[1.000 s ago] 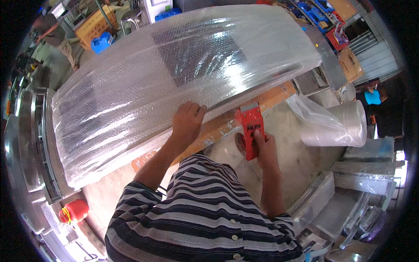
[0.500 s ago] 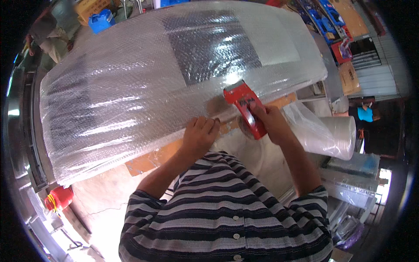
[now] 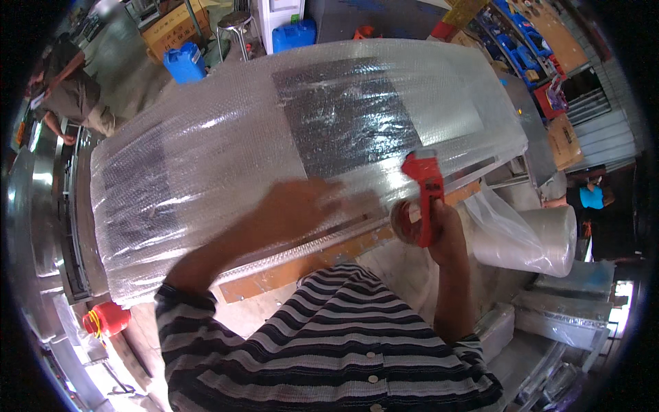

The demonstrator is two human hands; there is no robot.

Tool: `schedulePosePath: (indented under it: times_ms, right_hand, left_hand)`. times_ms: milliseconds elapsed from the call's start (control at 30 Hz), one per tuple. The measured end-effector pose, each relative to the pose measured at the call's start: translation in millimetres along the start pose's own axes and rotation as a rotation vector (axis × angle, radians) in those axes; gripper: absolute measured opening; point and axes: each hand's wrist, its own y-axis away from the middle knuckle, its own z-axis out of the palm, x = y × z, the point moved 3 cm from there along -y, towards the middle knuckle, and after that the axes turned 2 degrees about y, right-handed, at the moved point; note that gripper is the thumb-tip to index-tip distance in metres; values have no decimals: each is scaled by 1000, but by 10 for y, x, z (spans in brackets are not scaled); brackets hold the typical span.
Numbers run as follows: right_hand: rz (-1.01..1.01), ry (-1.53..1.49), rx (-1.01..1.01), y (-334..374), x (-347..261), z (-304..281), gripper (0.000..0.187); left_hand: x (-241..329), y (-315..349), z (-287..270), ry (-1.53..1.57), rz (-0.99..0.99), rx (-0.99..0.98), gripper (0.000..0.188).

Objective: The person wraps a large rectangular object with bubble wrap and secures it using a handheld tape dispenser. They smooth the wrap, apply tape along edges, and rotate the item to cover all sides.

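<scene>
A large flat panel wrapped in bubble wrap [image 3: 226, 158] lies across the work surface in front of me. My right hand [image 3: 447, 232] is closed around the handle of a red tape dispenser [image 3: 429, 185], held upright over the near edge of the package. A roll of tape [image 3: 403, 223] sits on the dispenser's left side. My left hand [image 3: 302, 202] is over the near side of the wrap, left of the dispenser. Motion blurs its fingers, so I cannot make out whether they grip anything. Dark patches show through the bubble wrap.
A big roll of clear film [image 3: 542, 237] lies to the right. Blue jugs [image 3: 185, 63], a metal stool [image 3: 235, 24] and a cardboard box [image 3: 173, 31] stand beyond the panel. A red canister [image 3: 108, 319] is at lower left. Another person [image 3: 75, 89] stands at far left.
My right hand has moved the tape dispenser rightward and turned it more upright. My left hand has lifted from the near edge and is moving over the wrap. The view has shifted.
</scene>
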Motion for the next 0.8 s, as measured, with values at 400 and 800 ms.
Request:
schedulePosePath:
  times_ms: [400, 800]
  right_hand:
    - [-674, 1041, 463, -1102, -615, -70, 45]
    - [-490, 1066, 726, -866, -291, -667, 63]
  left_hand:
    - [-3195, -2602, -876, -225, -398, -9, 68]
    - [-2945, -2741, -1020, -189, -87, -126, 29]
